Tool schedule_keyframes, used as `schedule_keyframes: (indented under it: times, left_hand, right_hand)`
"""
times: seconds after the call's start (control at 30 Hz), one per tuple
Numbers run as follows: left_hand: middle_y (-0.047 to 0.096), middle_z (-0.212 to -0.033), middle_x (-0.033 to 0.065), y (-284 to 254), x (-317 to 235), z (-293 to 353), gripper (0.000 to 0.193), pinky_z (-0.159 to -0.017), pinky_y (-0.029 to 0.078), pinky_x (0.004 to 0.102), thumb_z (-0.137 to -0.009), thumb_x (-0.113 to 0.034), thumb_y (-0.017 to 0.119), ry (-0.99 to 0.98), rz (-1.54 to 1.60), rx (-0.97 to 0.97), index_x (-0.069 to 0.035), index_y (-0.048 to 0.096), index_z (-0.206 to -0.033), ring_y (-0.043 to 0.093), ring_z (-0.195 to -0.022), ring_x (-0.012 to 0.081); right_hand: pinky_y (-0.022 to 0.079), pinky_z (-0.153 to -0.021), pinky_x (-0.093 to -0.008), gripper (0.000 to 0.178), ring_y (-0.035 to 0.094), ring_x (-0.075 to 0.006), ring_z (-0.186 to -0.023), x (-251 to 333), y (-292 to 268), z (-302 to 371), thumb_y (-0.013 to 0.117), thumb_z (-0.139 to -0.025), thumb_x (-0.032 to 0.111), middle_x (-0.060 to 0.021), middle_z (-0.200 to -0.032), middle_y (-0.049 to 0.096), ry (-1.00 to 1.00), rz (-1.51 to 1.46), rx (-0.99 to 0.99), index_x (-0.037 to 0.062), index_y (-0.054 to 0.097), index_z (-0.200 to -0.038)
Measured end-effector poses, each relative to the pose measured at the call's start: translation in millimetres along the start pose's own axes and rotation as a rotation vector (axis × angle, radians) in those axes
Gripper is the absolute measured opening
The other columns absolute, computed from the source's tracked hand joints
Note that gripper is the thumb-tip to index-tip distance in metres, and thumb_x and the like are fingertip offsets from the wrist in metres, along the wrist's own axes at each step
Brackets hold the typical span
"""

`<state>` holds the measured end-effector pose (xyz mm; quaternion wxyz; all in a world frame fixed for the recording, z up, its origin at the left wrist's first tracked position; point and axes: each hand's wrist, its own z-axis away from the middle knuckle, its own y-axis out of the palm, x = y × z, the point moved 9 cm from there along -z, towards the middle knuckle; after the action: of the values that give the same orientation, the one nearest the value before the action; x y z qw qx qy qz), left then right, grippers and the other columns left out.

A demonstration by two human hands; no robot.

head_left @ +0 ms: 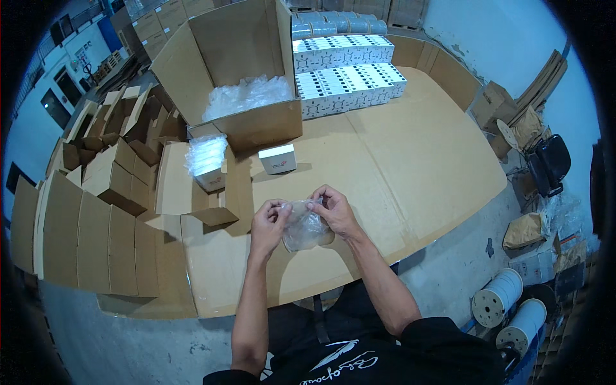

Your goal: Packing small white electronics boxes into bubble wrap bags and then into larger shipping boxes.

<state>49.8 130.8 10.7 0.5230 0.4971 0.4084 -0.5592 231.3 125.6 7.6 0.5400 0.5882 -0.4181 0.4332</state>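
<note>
A clear bubble-wrap bag (303, 230) hangs between my hands above the near part of the cardboard-covered table. Its upper left corner is pinched by my left hand (270, 221), its upper right by my right hand (333, 212). Both hands are closed on the plastic, thumbs facing each other. Just beyond them a small white box (278, 159) stands on the table, apart from the bag. To the left of that, an open carton (176, 183) holds several white boxes in bubble wrap (206, 157).
Behind stands a tall open carton (269, 127) with bubble-wrap bags (247, 96). Rows of white patterned boxes (350, 86) line the table's back. Many open cartons (115, 170) crowd the left side. Cable spools (497, 298) and a black chair (548, 163) stand right of the table (423, 147).
</note>
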Motion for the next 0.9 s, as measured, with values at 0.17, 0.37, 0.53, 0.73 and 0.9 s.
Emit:
schedule_keyframes:
  times: [0.17, 0.37, 0.53, 0.73, 0.9]
  left_hand:
    - [0.061, -0.092, 0.0031, -11, 5, -16, 0.018, -0.074, 0.048, 0.0239, -0.094, -0.011, 0.075, 0.223, -0.017, -0.090, -0.002, 0.060, -0.099, 0.056, -0.083, 0.0077]
    - [0.060, -0.096, 0.0035, -16, 3, -13, 0.016, -0.083, 0.045, 0.0243, -0.093, -0.005, 0.074, 0.353, 0.135, -0.153, -0.003, 0.059, -0.098, 0.055, -0.091, 0.0101]
    - [0.060, -0.100, 0.0051, -25, -2, -11, 0.018, -0.090, 0.045, 0.0257, -0.092, -0.002, 0.075, 0.406, 0.242, -0.208, -0.003, 0.058, -0.098, 0.055, -0.097, 0.0123]
    - [0.060, -0.098, 0.0045, -39, 5, -13, 0.020, -0.089, 0.045, 0.0260, -0.092, -0.003, 0.076, 0.416, 0.317, -0.290, -0.003, 0.057, -0.097, 0.055, -0.095, 0.0121]
    - [0.061, -0.098, 0.0048, -53, 1, -8, 0.020, -0.087, 0.046, 0.0251, -0.092, -0.002, 0.076, 0.437, 0.287, -0.394, -0.004, 0.056, -0.095, 0.056, -0.093, 0.0114]
  right_hand:
    - [0.051, -0.078, -0.0235, 0.020, 0.058, -0.0087, -0.089, 0, -1, -3, 0.070, -0.089, -0.008, -0.0026, -0.103, 0.060, -0.023, -0.129, 0.023, 0.0040, 0.059, -0.102]
    - [0.049, -0.085, -0.0230, 0.034, 0.056, -0.0101, -0.097, -6, -16, 0, 0.068, -0.088, -0.009, -0.0039, -0.108, 0.057, -0.013, -0.391, -0.097, 0.0044, 0.056, -0.118]
    - [0.049, -0.075, -0.0224, 0.031, 0.058, -0.0082, -0.097, 1, 7, 14, 0.069, -0.093, 0.000, -0.0041, -0.111, 0.061, 0.057, -0.371, -0.049, 0.0037, 0.058, -0.122]
    - [0.049, -0.061, -0.0220, 0.023, 0.062, -0.0069, -0.076, -8, 9, 19, 0.074, -0.094, 0.014, -0.0017, -0.093, 0.067, 0.214, 0.144, 0.050, 0.0018, 0.063, -0.111]
    - [0.049, -0.062, -0.0213, 0.022, 0.061, -0.0061, -0.073, -5, 7, 24, 0.077, -0.093, 0.016, -0.0008, -0.088, 0.067, 0.314, 0.297, 0.233, 0.0014, 0.065, -0.104]
